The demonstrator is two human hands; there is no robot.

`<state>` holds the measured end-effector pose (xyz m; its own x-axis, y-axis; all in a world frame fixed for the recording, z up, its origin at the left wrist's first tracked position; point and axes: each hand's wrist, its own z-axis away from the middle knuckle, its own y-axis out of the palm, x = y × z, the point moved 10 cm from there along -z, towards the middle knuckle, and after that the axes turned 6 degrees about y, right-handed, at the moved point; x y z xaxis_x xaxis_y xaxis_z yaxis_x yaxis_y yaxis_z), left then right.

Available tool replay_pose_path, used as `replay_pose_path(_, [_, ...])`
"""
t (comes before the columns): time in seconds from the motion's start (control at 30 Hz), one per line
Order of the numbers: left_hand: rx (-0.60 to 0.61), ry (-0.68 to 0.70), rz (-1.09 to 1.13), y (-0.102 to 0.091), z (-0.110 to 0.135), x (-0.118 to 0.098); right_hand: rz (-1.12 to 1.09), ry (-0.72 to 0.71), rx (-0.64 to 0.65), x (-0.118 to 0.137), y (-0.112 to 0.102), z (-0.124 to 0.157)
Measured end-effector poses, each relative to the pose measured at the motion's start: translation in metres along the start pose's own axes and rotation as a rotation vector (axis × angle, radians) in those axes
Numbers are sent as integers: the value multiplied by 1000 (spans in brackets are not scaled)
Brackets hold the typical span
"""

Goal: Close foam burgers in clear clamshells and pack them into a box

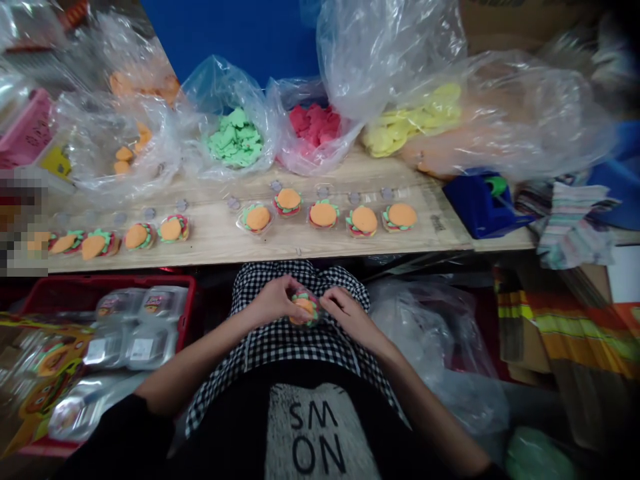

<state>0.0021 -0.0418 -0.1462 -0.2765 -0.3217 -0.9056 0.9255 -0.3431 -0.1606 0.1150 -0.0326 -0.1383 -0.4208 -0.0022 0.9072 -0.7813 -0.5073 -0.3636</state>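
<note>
Up close, a small clay toy burger sits between the person's two hands, above the lap and roughly on the body's midline. Its orange bun faces up and slightly toward the person, with a ruffled green layer showing around the edge. Being round, it has no clear long axis. The left hand and right hand are brought together on it from either side, fingers curled around its rim in a light pinch. The left fingertips wrap further over it, so that hand seems the slightly nearer, though both are touching.

Below the hands lies a black-and-white checked apron. To the left stands a red plastic crate holding clear packaged trays, and to the right lies a crumpled clear plastic bag.

Farther out, a pale wooden worktable carries a row of finished toy burgers, several in clear cups. Behind them, clear bags hold green clay pieces, red clay pieces and yellow clay pieces. A blue tape dispenser sits at the right, beside a striped cloth, and a blue wall closes off the back.
</note>
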Motion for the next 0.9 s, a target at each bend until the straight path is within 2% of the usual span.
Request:
replay_pose_path(0.1, [134,94,-340,17,-5,-16,255,-122,130,26,1,-5])
replay_pose_path(0.17, [174,121,-401,29,-4,-16,330,-142,245,29,9,-3])
replay_pose_path(0.23, [161,127,-370,34,0,-11,346,-131,308,25,15,2])
replay_pose_path(0.37, [197,131,-50,42,10,1,305,-77,290,12,14,14])
replay_pose_path(0.47, [219,139,133,43,15,1,273,-69,306,9,13,23])
replay_pose_path(0.53, [200,187,116,42,16,-5,269,-76,330,10,13,26])
replay_pose_path(0.7, [20,314,-118,31,17,-17,279,-72,357,10,13,28])
replay_pose_path(0.9, [54,319,-203,38,15,-9,312,-52,319,3,18,28])
